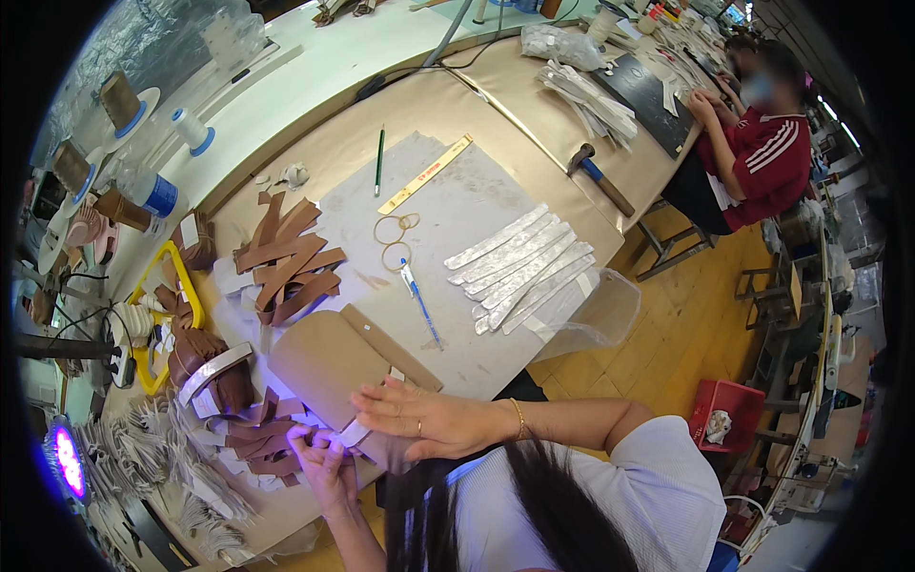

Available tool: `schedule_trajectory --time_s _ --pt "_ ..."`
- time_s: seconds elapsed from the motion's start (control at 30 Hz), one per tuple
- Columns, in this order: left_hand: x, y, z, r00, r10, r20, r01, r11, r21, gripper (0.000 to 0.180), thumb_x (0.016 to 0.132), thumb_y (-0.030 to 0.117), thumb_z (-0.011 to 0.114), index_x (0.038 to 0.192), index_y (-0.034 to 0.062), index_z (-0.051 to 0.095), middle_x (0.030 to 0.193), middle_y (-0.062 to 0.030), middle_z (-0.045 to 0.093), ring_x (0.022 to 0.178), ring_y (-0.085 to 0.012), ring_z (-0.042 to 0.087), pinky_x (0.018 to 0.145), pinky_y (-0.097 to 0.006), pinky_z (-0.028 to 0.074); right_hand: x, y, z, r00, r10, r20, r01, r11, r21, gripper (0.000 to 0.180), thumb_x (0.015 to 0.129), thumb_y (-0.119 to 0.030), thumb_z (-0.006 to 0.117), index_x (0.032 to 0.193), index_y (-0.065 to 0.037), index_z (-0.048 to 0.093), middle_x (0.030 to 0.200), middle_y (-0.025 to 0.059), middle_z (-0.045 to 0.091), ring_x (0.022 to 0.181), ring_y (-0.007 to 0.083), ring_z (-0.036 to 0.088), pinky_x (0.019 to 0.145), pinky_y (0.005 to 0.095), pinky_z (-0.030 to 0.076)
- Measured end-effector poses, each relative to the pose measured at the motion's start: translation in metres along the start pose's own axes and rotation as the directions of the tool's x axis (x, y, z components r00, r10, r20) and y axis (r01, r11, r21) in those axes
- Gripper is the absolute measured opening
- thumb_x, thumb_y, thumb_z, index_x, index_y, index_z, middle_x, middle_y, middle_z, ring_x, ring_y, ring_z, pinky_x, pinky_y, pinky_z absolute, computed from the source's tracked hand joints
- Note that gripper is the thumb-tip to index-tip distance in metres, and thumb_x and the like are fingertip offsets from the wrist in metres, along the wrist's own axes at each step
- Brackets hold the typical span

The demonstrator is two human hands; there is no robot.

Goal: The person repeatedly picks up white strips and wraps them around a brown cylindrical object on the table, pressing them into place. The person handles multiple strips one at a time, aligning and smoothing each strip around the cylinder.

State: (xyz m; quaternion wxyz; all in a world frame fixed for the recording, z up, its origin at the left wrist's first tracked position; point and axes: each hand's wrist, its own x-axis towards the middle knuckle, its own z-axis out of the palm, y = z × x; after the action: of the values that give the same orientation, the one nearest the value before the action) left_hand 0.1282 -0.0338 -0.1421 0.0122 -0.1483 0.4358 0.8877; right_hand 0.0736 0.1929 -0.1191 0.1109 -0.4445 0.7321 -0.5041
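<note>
A tan board with a rounded end (310,360) lies at the near edge of the table, overlapping another flat tan piece. My right hand (429,419) rests palm down on it, fingers stretched out. A narrow white strip (354,434) runs across the board, partly covered by that hand. At the strip's near left end is my left hand (327,467), its fingertips pinched on the strip. Brown leather-like strips (267,440) lie just left of my left hand. The part of the strip under my right palm is hidden.
Beyond the board lie a blue-white pen (419,300), rubber bands (393,229), a yellow ruler (426,173) and a dark pencil (379,160). Pale strips (524,272) are laid out right; brown strips (291,257) are heaped left. A hammer (602,179) lies near a seated co-worker (762,172).
</note>
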Motion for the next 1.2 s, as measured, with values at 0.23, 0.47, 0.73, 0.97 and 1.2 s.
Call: schedule_trajectory --time_s 0.23,0.47,0.73,0.97,1.2 --pt "0.002 -0.001 0.002 1.000 -0.014 0.013 0.015 1.000 -0.022 0.050 0.080 -0.003 0.068 0.115 0.0124 0.035 0.083 -0.0063 0.061 0.066 -0.0192 0.060 0.062 -0.030 0.052 -0.028 0.021 0.014 0.936 0.329 -0.128 -0.257 0.884 0.391 0.076 0.097 -0.053 0.030 0.149 -0.005 0.002 0.156 0.0167 0.003 0.144 0.0291 0.004 0.116 0.0352 0.009" --pt "-0.009 0.015 -0.012 0.999 -0.021 -0.033 0.026 0.986 0.165 0.034 0.081 0.001 0.068 0.110 0.0011 0.052 0.086 -0.0107 0.063 0.067 -0.0213 0.062 0.064 -0.032 0.052 -0.027 0.023 -0.022 0.885 0.463 -0.056 -0.423 0.848 0.319 0.070 0.098 -0.045 0.039 0.150 -0.008 0.011 0.147 0.0231 0.030 0.133 0.0347 0.036 0.108 0.0383 0.030" --pt "-0.021 0.072 -0.001 0.975 0.119 0.185 -0.184 0.902 0.391 0.022 0.079 0.006 0.071 0.094 -0.0037 0.059 0.079 -0.0123 0.057 0.060 -0.0221 0.062 0.053 -0.030 0.053 -0.055 0.078 -0.143 0.777 0.218 -0.590 -0.556 0.676 -0.483 0.027 0.081 -0.004 0.064 0.107 -0.006 0.066 0.108 0.0113 0.062 0.101 0.0290 0.056 0.090 0.0360 0.045" --pt "-0.003 0.136 0.024 0.800 0.340 0.494 -0.588 0.605 0.537 0.009 0.074 0.008 0.069 0.078 0.0018 0.064 0.067 -0.0141 0.061 0.058 -0.0223 0.062 0.051 -0.029 0.047 -0.037 0.093 -0.154 0.852 0.374 -0.366 -0.524 0.615 -0.589 0.031 0.071 -0.002 0.070 0.101 -0.006 0.065 0.090 0.0105 0.057 0.089 0.0287 0.055 0.081 0.0375 0.044" --pt "0.044 0.198 -0.041 0.904 0.410 0.118 -0.414 0.778 0.473 0.025 0.088 0.004 0.059 0.111 -0.0042 0.057 0.089 -0.0119 0.063 0.072 -0.0178 0.063 0.061 -0.027 0.051 -0.034 0.092 -0.156 0.857 0.402 -0.323 -0.514 0.620 -0.593 0.015 0.073 0.000 0.068 0.086 -0.002 0.061 0.085 0.0098 0.055 0.083 0.0275 0.055 0.076 0.0359 0.043"
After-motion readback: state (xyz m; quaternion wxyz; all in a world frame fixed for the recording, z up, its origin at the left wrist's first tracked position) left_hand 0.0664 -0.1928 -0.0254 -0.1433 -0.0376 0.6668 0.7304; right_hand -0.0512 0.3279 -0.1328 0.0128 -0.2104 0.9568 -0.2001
